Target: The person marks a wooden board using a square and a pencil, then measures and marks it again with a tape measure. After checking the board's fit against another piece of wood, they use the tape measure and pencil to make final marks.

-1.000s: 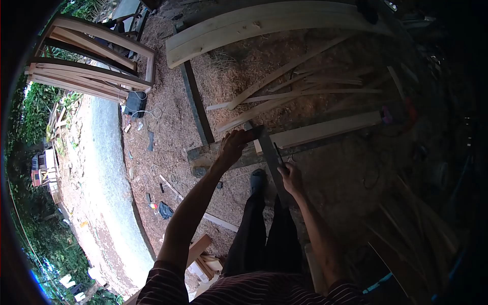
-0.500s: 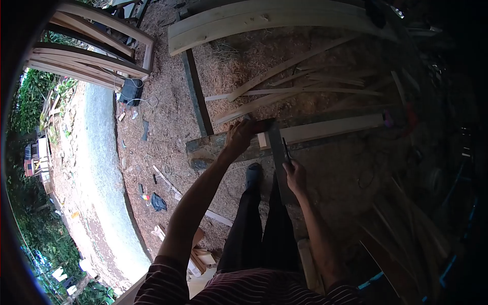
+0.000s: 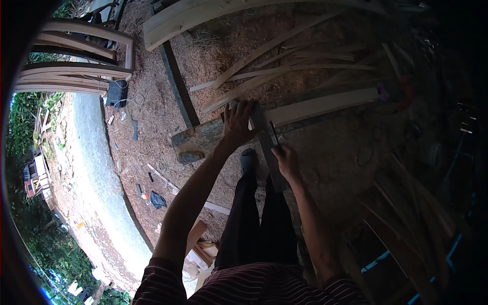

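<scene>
A light timber beam (image 3: 325, 105) lies across a rough, weathered plank (image 3: 201, 136) in front of me. Over its near left end runs a carpenter's square (image 3: 266, 147), its wide dark blade pointing back toward my legs. My left hand (image 3: 237, 124) grips the square's far end from above, fingers apart over the wood; the part beneath the palm is hidden. To the right of the blade, my right hand (image 3: 287, 161) is closed on a thin dark pencil (image 3: 274, 133), its tip close to the blade's edge. Shadow blurs the pencil's detail.
Long curved timber strips (image 3: 284, 71) lie beyond the beam, and a large curved beam (image 3: 203, 23) is farther back. Wooden frames (image 3: 84, 38) stand upper left beside a black case (image 3: 117, 93). More boards (image 3: 401, 203) lie in shadow on the right. Shavings litter the ground.
My left hand has shifted over the square, its fingers now more spread. The square's blade looks more slanted, and the pencil remains in my right hand. The whole view has shifted slightly.
</scene>
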### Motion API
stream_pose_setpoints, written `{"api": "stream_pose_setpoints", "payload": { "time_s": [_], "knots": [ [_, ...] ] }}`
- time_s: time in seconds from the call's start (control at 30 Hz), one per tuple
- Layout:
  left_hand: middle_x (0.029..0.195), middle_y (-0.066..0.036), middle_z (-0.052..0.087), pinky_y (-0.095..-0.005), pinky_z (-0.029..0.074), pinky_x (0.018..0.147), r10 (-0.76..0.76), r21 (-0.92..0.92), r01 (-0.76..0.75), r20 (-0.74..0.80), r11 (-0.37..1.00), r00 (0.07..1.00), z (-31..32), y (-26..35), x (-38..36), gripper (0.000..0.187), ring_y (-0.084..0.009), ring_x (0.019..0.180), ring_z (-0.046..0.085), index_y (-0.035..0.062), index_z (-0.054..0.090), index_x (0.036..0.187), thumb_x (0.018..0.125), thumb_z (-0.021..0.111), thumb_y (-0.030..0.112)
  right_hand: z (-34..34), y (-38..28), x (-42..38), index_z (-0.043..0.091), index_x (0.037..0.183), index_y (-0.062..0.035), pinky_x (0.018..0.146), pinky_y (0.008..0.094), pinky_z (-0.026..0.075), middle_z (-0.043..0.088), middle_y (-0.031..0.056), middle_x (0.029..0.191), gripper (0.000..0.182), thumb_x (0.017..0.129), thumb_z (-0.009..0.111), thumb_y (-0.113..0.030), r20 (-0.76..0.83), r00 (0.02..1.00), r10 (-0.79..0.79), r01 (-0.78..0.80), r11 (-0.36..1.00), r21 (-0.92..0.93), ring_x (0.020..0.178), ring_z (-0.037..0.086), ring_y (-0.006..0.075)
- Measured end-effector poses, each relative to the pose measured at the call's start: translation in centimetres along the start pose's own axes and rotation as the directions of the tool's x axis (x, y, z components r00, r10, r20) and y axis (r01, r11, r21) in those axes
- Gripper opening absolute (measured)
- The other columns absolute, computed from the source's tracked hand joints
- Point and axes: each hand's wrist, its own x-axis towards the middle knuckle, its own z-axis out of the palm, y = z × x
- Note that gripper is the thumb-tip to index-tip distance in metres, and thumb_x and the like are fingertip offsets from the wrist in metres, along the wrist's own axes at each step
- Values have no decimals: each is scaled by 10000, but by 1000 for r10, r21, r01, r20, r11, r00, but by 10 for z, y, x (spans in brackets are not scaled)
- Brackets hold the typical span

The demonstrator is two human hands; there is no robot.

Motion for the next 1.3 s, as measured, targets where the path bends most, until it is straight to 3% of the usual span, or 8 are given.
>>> {"api": "stream_pose_setpoints", "payload": {
  "time_s": [0.1, 0.23, 0.5, 0.73, 0.8, 1.03, 1.1, 1.3],
  "knots": [
    [1365, -141, 408, -550, 239, 1072, -29, -34, 27, -60, 999, 998, 6, 0, 3, 932, -366, 1283, 361, 125, 377, 1379, 612, 823, 411, 2, 2, -2, 628, 860, 17, 620, 321, 413, 582, 50, 696, 311, 882, 616, -293, -22, 1000, 19, -14, 982, 190, 669, 523, 125],
    [1288, -125, 464, -512, 323, 1005, -46, -108, 40, -62, 993, 997, 3, 2, 5, 909, -364, 1193, 433, 128, 437, 1339, 567, 849, 376, -5, -4, -4, 649, 904, 22, 677, 301, 434, 633, 57, 790, 315, 864, 638, -290, 122, 969, 214, -238, 940, 244, 747, 565, 132],
    [1235, -98, 492, -481, 332, 986, -56, -111, 49, -67, 993, 996, 5, 0, 9, 871, -329, 1164, 450, 115, 480, 1291, 537, 857, 334, 0, 5, -4, 659, 898, 33, 664, 306, 439, 645, 89, 771, 279, 871, 623, -242, -10, 997, 80, -75, 965, 251, 724, 583, 148],
    [1250, -106, 499, -479, 366, 957, -51, -107, 44, -65, 993, 997, 3, 3, 9, 906, -341, 1154, 463, 96, 463, 1312, 539, 859, 354, -7, -3, -3, 656, 878, 27, 658, 307, 436, 643, 89, 763, 253, 867, 626, -225, 14, 988, 153, -152, 959, 238, 717, 584, 150],
    [1252, -105, 500, -478, 364, 960, -34, -108, 26, -72, 994, 997, 3, 2, 9, 903, -341, 1161, 461, 95, 467, 1308, 538, 859, 354, -7, 2, -2, 655, 961, 2, 630, 251, 375, 553, -14, 752, 309, 856, 661, -288, 80, 982, 171, -187, 943, 276, 700, 471, 74],
    [1246, -89, 511, -480, 359, 967, -63, -118, 56, -56, 991, 996, 1, 5, 10, 882, -334, 1168, 468, 122, 484, 1295, 532, 859, 356, -6, 1, -2, 652, 956, 5, 680, 262, 406, 599, 16, 799, 284, 867, 645, -264, 95, 975, 199, -217, 944, 247, 749, 521, 96],
    [1244, -89, 513, -483, 361, 965, -55, -118, 47, -63, 992, 997, -2, 7, 9, 880, -332, 1167, 470, 121, 486, 1294, 532, 858, 357, -2, 3, -3, 659, 881, 25, 644, 305, 428, 640, 85, 746, 251, 871, 618, -223, -20, 996, 86, -79, 969, 233, 698, 579, 143],
    [1242, -90, 514, -487, 372, 955, -30, -99, 24, -62, 995, 998, -2, 4, 9, 874, -331, 1167, 472, 119, 494, 1286, 527, 860, 351, -5, 0, -5, 652, 945, 18, 708, 273, 421, 626, 46, 829, 266, 868, 642, -237, 59, 986, 155, -164, 957, 239, 771, 549, 113]
  ]
}}
